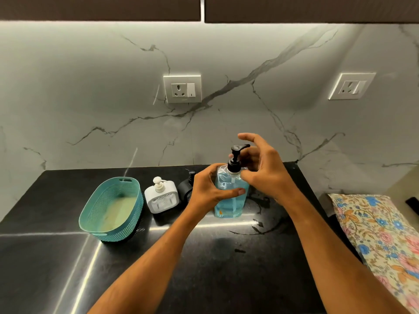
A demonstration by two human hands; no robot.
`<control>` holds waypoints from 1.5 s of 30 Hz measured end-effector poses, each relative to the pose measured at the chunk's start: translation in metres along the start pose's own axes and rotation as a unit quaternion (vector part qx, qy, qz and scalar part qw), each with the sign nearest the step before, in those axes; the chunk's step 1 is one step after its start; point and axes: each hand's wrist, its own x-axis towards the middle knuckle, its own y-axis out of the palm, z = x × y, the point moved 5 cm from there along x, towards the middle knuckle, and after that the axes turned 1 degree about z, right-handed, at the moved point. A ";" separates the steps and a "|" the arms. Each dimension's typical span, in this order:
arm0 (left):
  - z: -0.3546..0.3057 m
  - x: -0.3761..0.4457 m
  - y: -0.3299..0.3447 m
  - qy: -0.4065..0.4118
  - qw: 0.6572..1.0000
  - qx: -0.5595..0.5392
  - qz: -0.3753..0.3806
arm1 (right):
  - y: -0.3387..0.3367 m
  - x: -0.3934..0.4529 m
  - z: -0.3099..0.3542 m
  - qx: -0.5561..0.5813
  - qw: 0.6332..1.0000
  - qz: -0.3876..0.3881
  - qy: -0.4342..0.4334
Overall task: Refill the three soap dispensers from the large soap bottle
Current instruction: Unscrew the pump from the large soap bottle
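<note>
- Large soap bottle [230, 196]: clear plastic, blue liquid, upright on black polished counter [68, 257]; wrapped by left hand [210, 189], fingers curled round the body.
- Black pump collar [233, 168]: likely unscrewing next; best held steady below, turned level.
- Right hand [265, 171]: thumb at collar, fingers spread loose behind pump, grip unclear.
- White square dispenser [162, 196], dark dispenser [187, 189]: left of fingers, beside woven teal basket [113, 209].

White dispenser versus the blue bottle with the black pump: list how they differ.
The white dispenser is squat, opaque and white with a white pump; the blue bottle is taller, clear, shows blue liquid and has a black pump. The white dispenser stands untouched beside the teal basket; the blue bottle is gripped by the left hand, with the right hand at its pump collar. Both stand upright on the black counter.
</note>
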 end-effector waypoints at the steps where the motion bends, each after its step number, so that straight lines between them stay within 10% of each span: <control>1: 0.000 0.002 0.000 0.002 1.000 0.001 0.000 | -0.002 0.002 0.000 0.005 1.000 0.012 0.002; 45: -0.006 0.019 0.022 0.024 0.999 0.021 -0.025 | -0.013 0.021 -0.010 -0.106 0.993 -0.041 -0.015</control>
